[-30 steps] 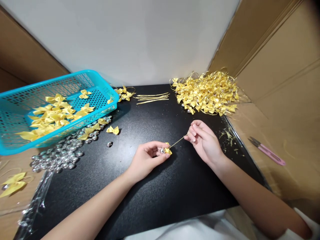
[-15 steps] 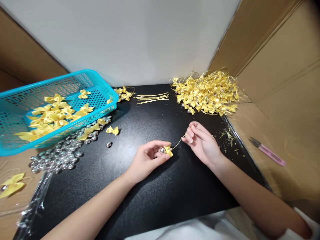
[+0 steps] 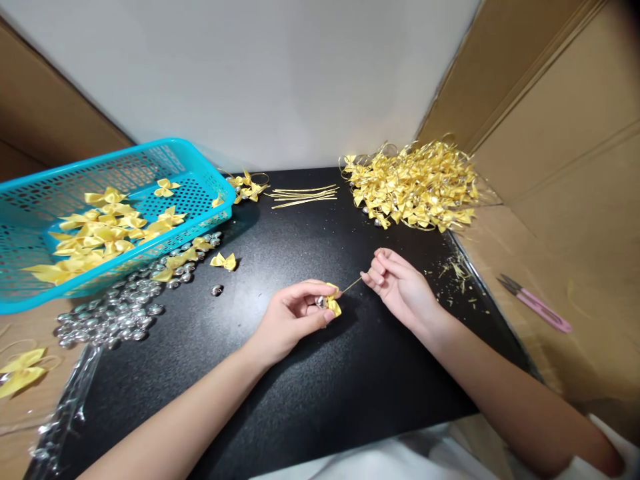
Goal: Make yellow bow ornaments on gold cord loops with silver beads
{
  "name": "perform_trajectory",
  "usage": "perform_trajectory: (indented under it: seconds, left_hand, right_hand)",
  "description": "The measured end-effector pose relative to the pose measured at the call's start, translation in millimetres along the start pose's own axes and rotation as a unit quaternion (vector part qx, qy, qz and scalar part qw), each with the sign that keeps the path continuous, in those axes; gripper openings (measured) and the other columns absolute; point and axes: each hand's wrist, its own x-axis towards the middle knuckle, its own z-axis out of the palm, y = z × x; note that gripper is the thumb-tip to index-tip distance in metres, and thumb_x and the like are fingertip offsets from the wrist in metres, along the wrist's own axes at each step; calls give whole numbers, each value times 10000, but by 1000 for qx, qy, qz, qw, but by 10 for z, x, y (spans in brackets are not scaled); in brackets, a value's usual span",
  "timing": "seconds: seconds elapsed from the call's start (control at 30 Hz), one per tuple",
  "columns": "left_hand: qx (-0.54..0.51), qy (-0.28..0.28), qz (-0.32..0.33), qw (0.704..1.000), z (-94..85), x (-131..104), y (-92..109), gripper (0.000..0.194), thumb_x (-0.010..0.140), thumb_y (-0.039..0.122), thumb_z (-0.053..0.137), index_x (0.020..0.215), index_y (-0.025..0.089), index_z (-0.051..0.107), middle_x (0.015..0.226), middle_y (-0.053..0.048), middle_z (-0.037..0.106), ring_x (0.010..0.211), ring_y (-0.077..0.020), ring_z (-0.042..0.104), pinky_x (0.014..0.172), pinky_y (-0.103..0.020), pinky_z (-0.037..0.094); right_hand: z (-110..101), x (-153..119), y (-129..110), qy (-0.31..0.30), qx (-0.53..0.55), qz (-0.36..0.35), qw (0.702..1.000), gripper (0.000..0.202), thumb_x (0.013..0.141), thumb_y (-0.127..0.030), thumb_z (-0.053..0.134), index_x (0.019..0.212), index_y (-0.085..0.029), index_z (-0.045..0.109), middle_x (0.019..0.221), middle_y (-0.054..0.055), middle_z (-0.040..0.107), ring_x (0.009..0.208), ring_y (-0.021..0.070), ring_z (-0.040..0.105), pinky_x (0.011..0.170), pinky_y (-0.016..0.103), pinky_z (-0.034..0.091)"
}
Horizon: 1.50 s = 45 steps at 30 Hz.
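Between the thumb and fingers of my left hand [image 3: 295, 313] is a small yellow ribbon bow [image 3: 334, 305], with a shiny silver bell-like bead [image 3: 321, 302] against it. A thin gold cord [image 3: 352, 285] runs straight from the bow to my right hand [image 3: 400, 283], whose closed fingers grip its far end; that end is hidden. Both hands are above the black tabletop. Left of them, a loose yellow bow [image 3: 223, 261] and a single silver bead [image 3: 217, 290] lie on the surface.
A turquoise basket [image 3: 200, 157] of yellow bows stands at left, beside a heap of silver beads [image 3: 120, 310]. Gold cords [image 3: 304, 195] lie at the back. A pile of corded bows [image 3: 413, 187] sits back right, and pink thread snips [image 3: 537, 307] rest at far right.
The cord between my hands has gone from slightly curved to straight. Both hands have shifted slightly left, still holding the bow and the cord.
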Motion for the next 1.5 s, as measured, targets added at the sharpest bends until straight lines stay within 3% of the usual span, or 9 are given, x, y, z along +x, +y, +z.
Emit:
perform_trajectory:
  seconds: [0.3, 0.57, 0.7, 0.9, 1.07, 1.33, 1.43, 1.5]
  left_hand:
    - [-25, -27, -3, 999, 11, 3, 18, 249, 671, 98, 819, 883, 224, 785, 930, -28, 704, 725, -89, 661, 590, -143, 530]
    - [-14, 19, -37, 999, 28, -12, 43, 252, 680, 250, 835, 911, 182, 760, 918, -56, 739, 760, -138, 663, 644, -224, 544]
    - [10, 33, -40, 999, 29, -16, 58, 257, 678, 277, 840, 902, 178, 764, 935, -60, 755, 838, -153, 680, 746, -246, 547]
    - [-46, 12, -65, 997, 1, -8, 24, 254, 661, 217, 856, 897, 182, 768, 846, -40, 779, 753, -130, 712, 729, -229, 560]
    - [-19, 21, -69, 997, -5, -13, 32, 247, 622, 193, 875, 847, 171, 778, 849, -50, 783, 755, -132, 722, 728, -216, 569]
    - [39, -3, -37, 999, 27, -26, 53, 206, 631, 223, 863, 800, 148, 770, 874, -81, 772, 731, -160, 723, 677, -242, 585]
    - [116, -41, 26, 992, 43, -49, 103, 132, 709, 206, 806, 829, 165, 771, 905, -86, 773, 783, -175, 728, 714, -257, 588]
    - [226, -75, 97, 966, 49, -70, 141, 124, 780, 169, 739, 900, 179, 769, 912, -84, 774, 819, -174, 727, 749, -259, 580]
  right_hand:
    - [-18, 35, -3, -4, 6, -2, 1000, 321, 647, -276, 825, 727, -216, 519, 553, -108, 418, 509, 49, 410, 819, 265, 562]
    - [-4, 24, -13, 2, 8, 0, 1000, 320, 645, -275, 816, 714, -213, 511, 544, -105, 433, 509, 50, 422, 839, 273, 560]
    - [-2, 14, -12, -2, 4, 2, 1000, 320, 659, -268, 809, 705, -216, 497, 548, -105, 428, 507, 54, 421, 854, 286, 556]
    - [-11, 17, -5, -1, 10, 11, 1000, 312, 645, -270, 820, 743, -209, 530, 548, -108, 438, 508, 47, 424, 833, 277, 558]
    - [-18, 32, 12, 3, 4, 9, 1000, 312, 639, -278, 828, 732, -212, 538, 552, -103, 453, 512, 52, 437, 834, 289, 565]
    - [-41, 55, 21, -11, 0, 0, 1000, 341, 635, -295, 840, 748, -213, 529, 550, -108, 443, 500, 47, 443, 834, 285, 569]
    - [-45, 63, 5, -6, -1, -2, 1000, 327, 636, -291, 836, 747, -208, 540, 541, -110, 454, 493, 44, 455, 785, 272, 573]
    - [-48, 68, -15, 12, -18, -9, 1000, 321, 624, -307, 838, 759, -202, 567, 567, -97, 516, 506, 48, 492, 709, 258, 571]
